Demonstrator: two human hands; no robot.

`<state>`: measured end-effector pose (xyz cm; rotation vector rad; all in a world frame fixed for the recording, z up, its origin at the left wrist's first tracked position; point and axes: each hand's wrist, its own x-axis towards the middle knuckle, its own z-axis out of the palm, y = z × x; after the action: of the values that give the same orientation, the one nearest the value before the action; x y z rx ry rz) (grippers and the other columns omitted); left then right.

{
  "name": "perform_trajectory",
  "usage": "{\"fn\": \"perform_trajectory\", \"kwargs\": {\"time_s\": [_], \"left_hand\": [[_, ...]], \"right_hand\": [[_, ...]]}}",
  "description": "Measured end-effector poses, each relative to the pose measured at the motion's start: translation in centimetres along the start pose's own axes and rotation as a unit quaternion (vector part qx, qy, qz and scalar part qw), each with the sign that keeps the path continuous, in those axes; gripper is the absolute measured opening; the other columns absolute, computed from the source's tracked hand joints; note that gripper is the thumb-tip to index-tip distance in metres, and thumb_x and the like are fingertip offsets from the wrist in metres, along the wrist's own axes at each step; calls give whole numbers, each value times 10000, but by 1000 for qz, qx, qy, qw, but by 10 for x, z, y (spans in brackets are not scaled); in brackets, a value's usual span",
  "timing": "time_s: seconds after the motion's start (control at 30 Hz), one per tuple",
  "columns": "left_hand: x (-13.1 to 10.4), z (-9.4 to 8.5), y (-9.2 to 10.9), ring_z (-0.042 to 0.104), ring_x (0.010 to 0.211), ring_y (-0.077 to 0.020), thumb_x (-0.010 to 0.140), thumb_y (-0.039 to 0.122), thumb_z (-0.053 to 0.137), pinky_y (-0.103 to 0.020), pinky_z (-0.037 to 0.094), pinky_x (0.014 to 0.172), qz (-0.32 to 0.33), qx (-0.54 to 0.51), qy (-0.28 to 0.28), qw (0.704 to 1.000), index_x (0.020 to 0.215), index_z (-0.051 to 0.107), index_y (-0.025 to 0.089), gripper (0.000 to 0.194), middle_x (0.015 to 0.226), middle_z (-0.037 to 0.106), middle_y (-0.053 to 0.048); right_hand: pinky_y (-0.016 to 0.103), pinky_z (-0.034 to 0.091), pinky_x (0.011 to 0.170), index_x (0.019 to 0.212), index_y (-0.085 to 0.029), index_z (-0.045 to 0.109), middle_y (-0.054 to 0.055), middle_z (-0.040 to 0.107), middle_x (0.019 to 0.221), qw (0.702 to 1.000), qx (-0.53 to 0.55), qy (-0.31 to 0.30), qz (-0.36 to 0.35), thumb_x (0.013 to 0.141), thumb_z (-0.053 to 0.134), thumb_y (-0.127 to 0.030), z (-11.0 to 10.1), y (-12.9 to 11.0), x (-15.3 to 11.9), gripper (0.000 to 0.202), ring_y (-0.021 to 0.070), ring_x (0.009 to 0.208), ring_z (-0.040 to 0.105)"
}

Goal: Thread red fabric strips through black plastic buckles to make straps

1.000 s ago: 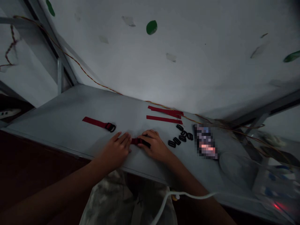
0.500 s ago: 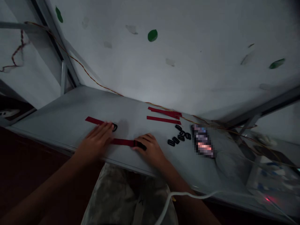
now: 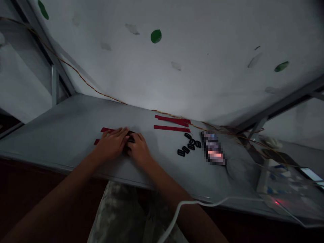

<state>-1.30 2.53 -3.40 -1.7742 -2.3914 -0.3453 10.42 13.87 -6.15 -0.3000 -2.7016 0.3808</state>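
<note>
Side by side on the grey table (image 3: 76,118), my two hands nearly touch. My left hand (image 3: 113,143) lies flat over two red straps, whose ends, one upper (image 3: 104,129) and one lower (image 3: 96,141), stick out at its left. My right hand (image 3: 138,147) has its fingers bent around black pieces (image 3: 130,136) at the straps' right ends; its fingertips partly hide them. More red straps (image 3: 172,128) lie near the wall. Several loose black buckles (image 3: 191,146) sit in a group to the right of my hands.
A pixelated dark-edged object (image 3: 214,148) lies right of the buckles. Farther right are a clear plastic box (image 3: 283,182) and a lit phone screen (image 3: 312,175). A white cable (image 3: 197,202) crosses the front edge. Thin wires run along the wall's base.
My right hand has moved left, up against my left hand, bringing the lower red strap and its black end along. The view has shifted slightly.
</note>
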Motion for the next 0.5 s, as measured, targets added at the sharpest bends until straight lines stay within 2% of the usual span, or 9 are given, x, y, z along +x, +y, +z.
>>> {"fn": "perform_trajectory", "kwargs": {"time_s": [0.13, 0.23, 0.33, 0.5], "left_hand": [[-24, 13, 2, 390, 1442, -306, 1038, 397, 231, -597, 272, 1170, -18, 8, 52, 998, 1535, 356, 128, 579, 1550, 409, -150], [-32, 24, 2, 256, 1501, -329, 1028, 471, 229, -639, 153, 1196, 8, 17, 33, 999, 1580, 233, 112, 658, 1604, 296, -151], [-23, 32, -1, 225, 1509, -340, 1020, 495, 225, -667, 79, 1195, 31, 24, 12, 999, 1593, 181, 134, 678, 1617, 271, -128], [6, 39, -11, 240, 1500, -359, 1016, 491, 243, -721, 52, 1168, 62, 5, -9, 998, 1600, 155, 171, 672, 1613, 285, -129]], "right_hand": [[411, 394, 1087, 1259, -294, 692, 98, 543, 1265, 998, 38, 36, 20, 892, 683, -369, -9, 4, -8, 375, 236, 1167, 460], [390, 414, 1074, 1237, -280, 705, 99, 550, 1216, 995, 68, 66, 38, 910, 652, -419, -23, 8, -38, 359, 224, 1145, 471], [369, 466, 1007, 1195, -245, 719, 107, 564, 1188, 990, 66, 106, 67, 941, 599, -249, -44, 20, -82, 281, 222, 1138, 487], [427, 468, 959, 1080, -193, 746, 122, 603, 1100, 965, -66, 208, 145, 937, 560, -178, -79, 64, -148, 235, 231, 1013, 517]]}}
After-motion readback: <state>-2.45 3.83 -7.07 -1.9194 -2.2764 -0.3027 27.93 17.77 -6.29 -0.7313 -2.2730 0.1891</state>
